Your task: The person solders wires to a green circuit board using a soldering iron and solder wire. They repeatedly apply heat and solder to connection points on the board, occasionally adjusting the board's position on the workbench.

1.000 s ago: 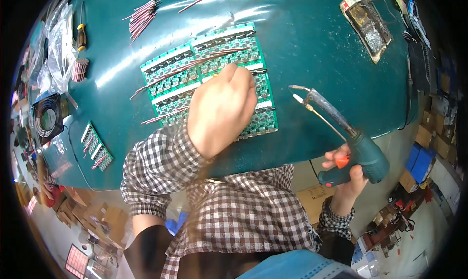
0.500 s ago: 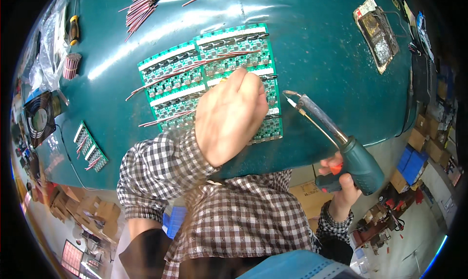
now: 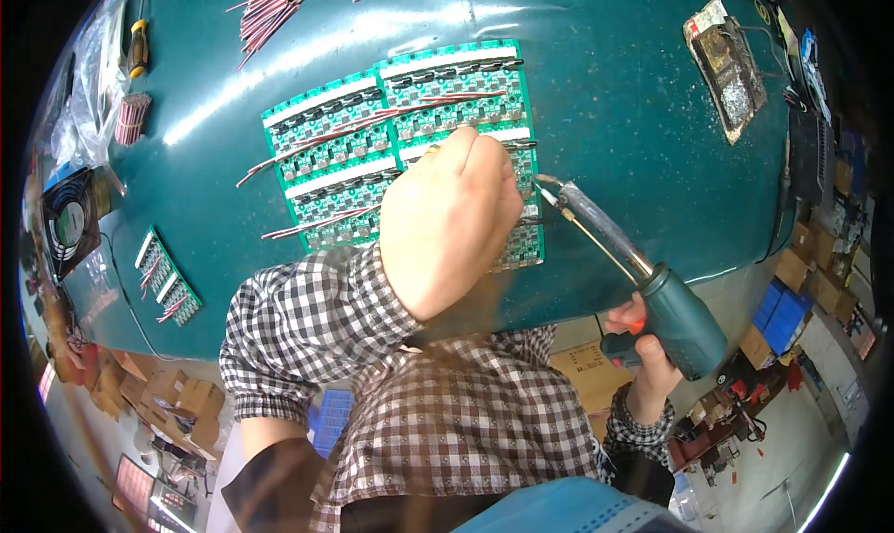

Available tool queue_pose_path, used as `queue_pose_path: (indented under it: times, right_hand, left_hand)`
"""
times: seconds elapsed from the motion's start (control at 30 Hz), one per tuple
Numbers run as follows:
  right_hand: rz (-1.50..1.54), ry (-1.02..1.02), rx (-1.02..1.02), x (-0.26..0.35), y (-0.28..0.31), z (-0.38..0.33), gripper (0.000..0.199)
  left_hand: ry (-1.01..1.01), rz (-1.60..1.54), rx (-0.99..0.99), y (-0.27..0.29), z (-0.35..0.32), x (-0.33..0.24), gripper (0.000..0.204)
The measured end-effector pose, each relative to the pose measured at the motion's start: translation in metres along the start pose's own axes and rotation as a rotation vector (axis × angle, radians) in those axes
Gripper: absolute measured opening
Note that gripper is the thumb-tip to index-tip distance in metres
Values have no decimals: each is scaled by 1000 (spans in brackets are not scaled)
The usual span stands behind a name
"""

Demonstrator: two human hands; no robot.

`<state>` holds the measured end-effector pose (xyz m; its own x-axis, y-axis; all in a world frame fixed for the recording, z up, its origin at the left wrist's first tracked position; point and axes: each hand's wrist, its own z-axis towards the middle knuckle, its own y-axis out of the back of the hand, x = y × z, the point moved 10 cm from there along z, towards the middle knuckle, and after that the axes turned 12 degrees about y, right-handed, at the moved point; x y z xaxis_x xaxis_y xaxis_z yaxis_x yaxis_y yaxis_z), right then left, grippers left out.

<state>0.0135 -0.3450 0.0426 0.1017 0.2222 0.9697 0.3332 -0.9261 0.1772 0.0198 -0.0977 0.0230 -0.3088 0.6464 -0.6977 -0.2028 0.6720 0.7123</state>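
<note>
Over the green circuit boards rests my left hand, back upward and fingers curled; whatever its fingertips pinch is hidden beneath it. Red and black wires lie across the boards in rows. My right hand grips a dark green soldering gun by its handle, a finger at the red trigger. The gun's metal tip and thin solder-feed tube point left, with the tip close to the right edge of the boards. Whether the tip touches the boards I cannot tell.
A wire bundle lies at the far side, and another bundle stands left beside a screwdriver. A smaller board and a fan sit at left. A solder-caked tray is at far right.
The soldering gun has shifted slightly left, bringing its tip nearer the boards. My left hand has moved a little to the right, still curled over them.
</note>
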Motion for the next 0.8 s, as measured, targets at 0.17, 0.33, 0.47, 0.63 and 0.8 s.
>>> queue_pose_path:
  times: [0.17,0.33,0.47,0.63,0.8]
  right_hand:
    - [-9,12,28,-2,0,1,58]
    - [44,-18,0,-11,6,-7,67]
    - [-57,29,62,-8,5,-2,61]
    - [-165,105,64,-4,7,-1,48]
    - [-210,123,96,-3,5,0,48]
  left_hand:
    - [-2,-5,27,-1,1,1,16]
    - [-12,-16,33,-4,1,2,16]
    - [-20,-19,13,0,0,1,16]
    - [-26,-45,34,1,1,0,17]
    - [-19,-18,11,-1,1,0,18]
